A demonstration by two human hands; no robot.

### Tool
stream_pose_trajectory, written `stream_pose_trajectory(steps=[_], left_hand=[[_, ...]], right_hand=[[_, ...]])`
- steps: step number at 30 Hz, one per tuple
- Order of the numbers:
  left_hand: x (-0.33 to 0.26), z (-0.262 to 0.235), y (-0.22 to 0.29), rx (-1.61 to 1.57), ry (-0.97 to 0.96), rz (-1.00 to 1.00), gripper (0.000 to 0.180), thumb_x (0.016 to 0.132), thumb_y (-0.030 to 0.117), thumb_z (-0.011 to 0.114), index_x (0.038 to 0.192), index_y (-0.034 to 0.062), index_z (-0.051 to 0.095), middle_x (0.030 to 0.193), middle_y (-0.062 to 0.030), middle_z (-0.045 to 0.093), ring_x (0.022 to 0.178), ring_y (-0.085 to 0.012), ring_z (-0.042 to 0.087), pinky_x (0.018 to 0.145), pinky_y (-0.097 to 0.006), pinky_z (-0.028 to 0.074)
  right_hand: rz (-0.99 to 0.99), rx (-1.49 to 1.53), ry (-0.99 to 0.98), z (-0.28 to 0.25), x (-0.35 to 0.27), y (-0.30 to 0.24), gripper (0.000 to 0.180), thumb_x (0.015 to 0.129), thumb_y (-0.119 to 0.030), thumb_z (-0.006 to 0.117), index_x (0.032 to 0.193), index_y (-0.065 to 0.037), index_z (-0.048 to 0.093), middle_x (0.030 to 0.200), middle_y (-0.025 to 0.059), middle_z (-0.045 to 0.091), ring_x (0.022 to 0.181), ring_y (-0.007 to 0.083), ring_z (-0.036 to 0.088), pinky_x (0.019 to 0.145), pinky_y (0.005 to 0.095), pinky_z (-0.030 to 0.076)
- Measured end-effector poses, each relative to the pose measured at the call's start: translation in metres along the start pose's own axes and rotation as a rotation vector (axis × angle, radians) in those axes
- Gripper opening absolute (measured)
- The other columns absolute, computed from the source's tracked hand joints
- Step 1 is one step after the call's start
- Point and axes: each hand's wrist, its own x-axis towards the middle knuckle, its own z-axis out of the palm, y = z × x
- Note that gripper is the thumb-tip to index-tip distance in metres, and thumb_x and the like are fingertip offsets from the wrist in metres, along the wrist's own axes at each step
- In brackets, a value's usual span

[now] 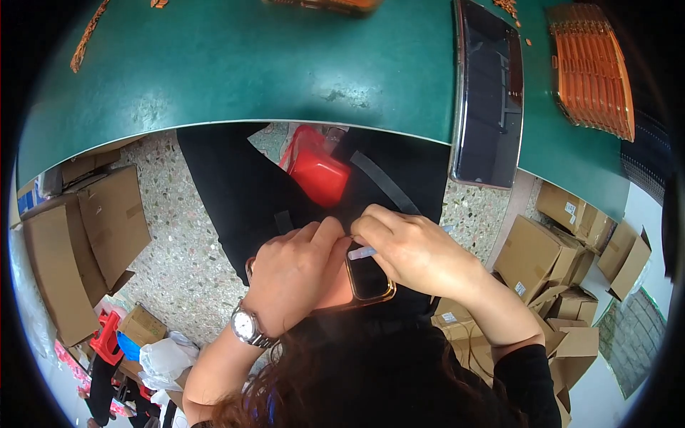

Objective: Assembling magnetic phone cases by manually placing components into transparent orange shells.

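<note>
Both hands grip a gold-framed black glass panel: left hand clasps its edge, right hand pinches a pale strip above it.

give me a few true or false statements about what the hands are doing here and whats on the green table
1. The left hand wears a wristwatch. True.
2. Both hands are on a dark, gold-edged phone-shaped panel. True.
3. The right hand rests flat on the green table. False: it is below the table edge, pinching a small pale strip at the panel.
4. A long dark tray lies on the table. True.
5. The orange ribbed stack is in the person's lap. False: it lies on the table, far right.
6. The floor is bare. False: cardboard boxes stand on both sides.
</note>
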Motion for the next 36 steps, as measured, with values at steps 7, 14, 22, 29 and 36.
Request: stream_pose_trajectory(steps=[7,14,22,29,36], left_hand=[[0.003,0.013,-0.007,0.231,0.097,0.135,0.018,0.095,0.021,0.072,0.091,0.0104,0.058,0.074,-0.0045,0.061,0.067,-0.0233,0.069,0.060,-0.037,0.056],[0.002,0.017,-0.006,0.304,0.093,0.161,0.018,0.092,0.020,0.072,0.091,0.0112,0.057,0.074,-0.0026,0.059,0.066,-0.0204,0.067,0.060,-0.035,0.055],[-0.001,0.017,0.004,0.369,0.072,0.095,0.012,0.088,0.014,0.067,0.094,0.0116,0.058,0.079,-0.0027,0.059,0.073,-0.0205,0.068,0.065,-0.034,0.054],[-0.010,-0.002,0.006,0.293,0.008,-0.021,0.011,0.092,0.013,0.066,0.101,0.0104,0.060,0.087,-0.0034,0.066,0.079,-0.0244,0.071,0.068,-0.036,0.055],[-0.023,-0.092,-0.016,-0.660,-0.453,-0.109,0.061,0.096,0.030,0.078,0.148,0.0072,0.054,0.132,-0.0095,0.070,0.112,-0.0253,0.071,0.089,-0.036,0.057]], right_hand=[[0.030,-0.018,0.041,0.000,-0.001,0.003,0.032,0.097,-0.016,0.069,0.125,-0.001,0.064,0.110,0.0130,0.063,0.099,0.0351,0.069,0.075,0.0431,0.060],[0.018,-0.271,0.021,0.008,-0.005,0.000,0.039,0.097,-0.023,0.070,0.128,0.000,0.068,0.105,0.0077,0.064,0.096,0.0250,0.064,0.071,0.0363,0.060],[0.066,-0.310,0.084,0.022,-0.002,0.001,0.021,0.094,-0.017,0.072,0.107,-0.001,0.072,0.088,0.0062,0.067,0.086,0.0236,0.067,0.064,0.0351,0.058],[0.004,-0.271,0.213,0.026,0.006,-0.001,0.019,0.090,-0.018,0.076,0.104,-0.005,0.073,0.084,0.0045,0.064,0.082,0.0225,0.065,0.063,0.0359,0.056],[-0.364,-0.246,0.566,-0.013,0.004,-0.015,0.026,0.079,-0.022,0.080,0.101,-0.010,0.074,0.095,-0.0002,0.064,0.073,0.0151,0.057,0.056,0.0285,0.046]])
